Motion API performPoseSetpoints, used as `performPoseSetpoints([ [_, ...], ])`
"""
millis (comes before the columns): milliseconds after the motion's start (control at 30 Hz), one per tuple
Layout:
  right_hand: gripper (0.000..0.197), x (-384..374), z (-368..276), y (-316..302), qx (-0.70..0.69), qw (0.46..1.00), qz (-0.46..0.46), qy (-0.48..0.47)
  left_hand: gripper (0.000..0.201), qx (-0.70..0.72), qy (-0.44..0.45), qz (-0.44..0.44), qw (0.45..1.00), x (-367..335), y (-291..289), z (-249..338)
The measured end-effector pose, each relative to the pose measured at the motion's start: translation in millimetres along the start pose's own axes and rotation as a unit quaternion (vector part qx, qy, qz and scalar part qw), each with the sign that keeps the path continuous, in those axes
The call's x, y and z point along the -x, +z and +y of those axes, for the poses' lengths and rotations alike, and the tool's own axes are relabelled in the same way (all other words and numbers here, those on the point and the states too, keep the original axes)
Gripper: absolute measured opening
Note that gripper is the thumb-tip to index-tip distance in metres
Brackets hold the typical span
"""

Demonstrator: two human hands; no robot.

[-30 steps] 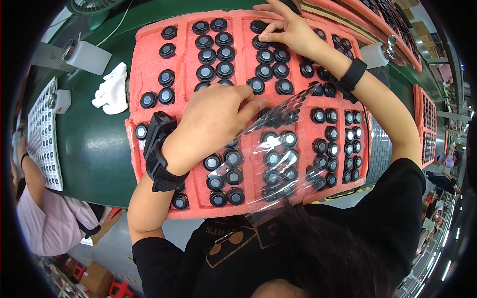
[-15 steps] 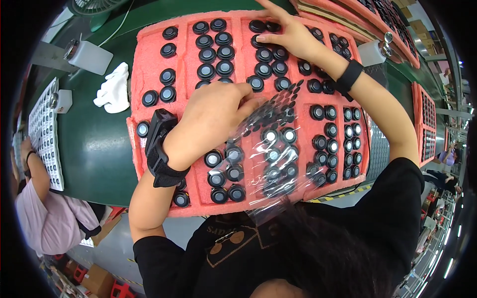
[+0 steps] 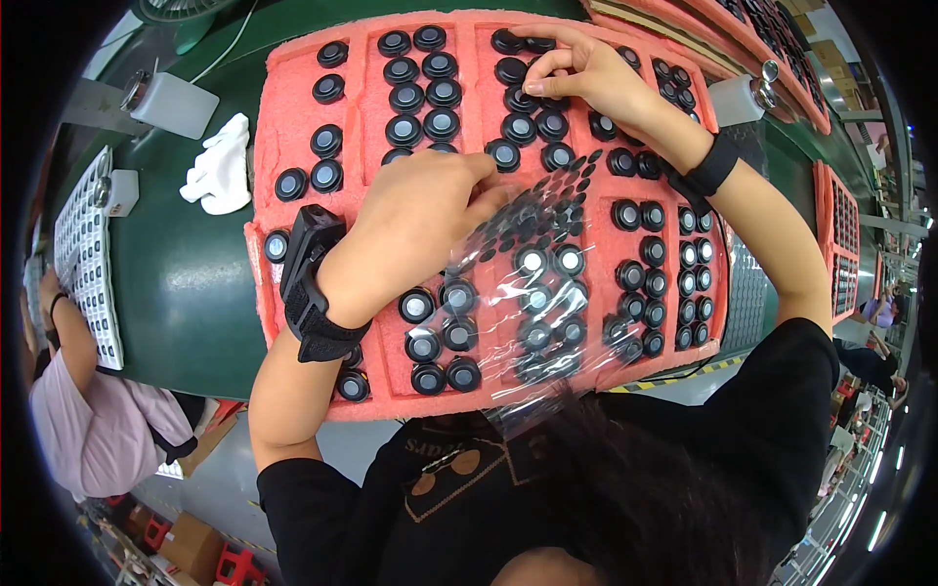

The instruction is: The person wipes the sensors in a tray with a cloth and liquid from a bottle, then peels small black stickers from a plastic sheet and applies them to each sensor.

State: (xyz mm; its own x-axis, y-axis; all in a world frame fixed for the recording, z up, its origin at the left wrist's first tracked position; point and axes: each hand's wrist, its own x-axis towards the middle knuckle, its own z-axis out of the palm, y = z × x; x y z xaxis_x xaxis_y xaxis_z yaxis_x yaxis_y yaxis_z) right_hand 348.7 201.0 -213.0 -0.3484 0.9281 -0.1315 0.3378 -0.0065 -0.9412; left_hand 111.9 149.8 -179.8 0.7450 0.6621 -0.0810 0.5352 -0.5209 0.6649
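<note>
Fingers (image 3: 549, 86) of the right hand (image 3: 611, 86) are bent over a black round piece (image 3: 515, 101) near the far side of the pink foam tray (image 3: 295, 107), as seen in the head view. Whether anything is pinched there cannot be told. By the left hand (image 3: 415, 210), a clear sheet (image 3: 537, 220) with black dots is gripped, with the fingers curled in, and it hangs over the near middle of the tray.

For this step to be done well, it seems best that each piece is touched softly, so that its neighbours are not bumped. The sheet should be held up and tight, so that it does not crumple.

Many pieces are covered by the loose end of the sheet, and some are hidden by the left arm and a black wrist device (image 3: 315, 269). Dark hair (image 3: 635, 488) hangs close to the sheet's lower edge and could get caught. On the green worktop (image 3: 186, 293), a white glove (image 3: 222, 171) is seen beside the tray, near a white bottle (image 3: 178, 105). Another bottle (image 3: 733, 102) is seen by the tray's far right corner, next to a stack of pink trays (image 3: 674, 32).
</note>
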Motion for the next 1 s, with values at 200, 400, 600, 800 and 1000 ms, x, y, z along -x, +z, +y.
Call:
performPoseSetpoints([
  [200, 0.053, -0.7, 3.4, -3.5, -0.002, 1.0, -0.009, -0.016, 0.019, -0.006, -0.001, 0.0, 1.0, -0.1, 0.8, -0.1],
  [400, 0.053, 2.5, -0.8, 1.7, 0.011, 1.0, 0.006, -0.008, 0.021, 0.0, -0.003, 0.001, 1.0, 0.2, 0.8, -0.3],
  [600, 0.052, 1.8, 5.7, 6.2, 0.026, 0.999, 0.016, -0.04, 0.019, -0.005, 0.002, 0.0, 1.0, -0.4, 1.6, -1.4],
  [800, 0.05, 2.7, 10.9, 12.6, 0.194, 0.969, 0.054, -0.142, 0.019, -0.005, 0.045, 0.054, 0.997, 1.2, 6.8, -5.3],
  [1000, 0.025, 7.3, -2.1, -4.7, 0.144, 0.987, 0.074, -0.006, 0.02, 0.005, 0.064, 0.078, 0.995, 3.5, 9.4, -6.6],
])
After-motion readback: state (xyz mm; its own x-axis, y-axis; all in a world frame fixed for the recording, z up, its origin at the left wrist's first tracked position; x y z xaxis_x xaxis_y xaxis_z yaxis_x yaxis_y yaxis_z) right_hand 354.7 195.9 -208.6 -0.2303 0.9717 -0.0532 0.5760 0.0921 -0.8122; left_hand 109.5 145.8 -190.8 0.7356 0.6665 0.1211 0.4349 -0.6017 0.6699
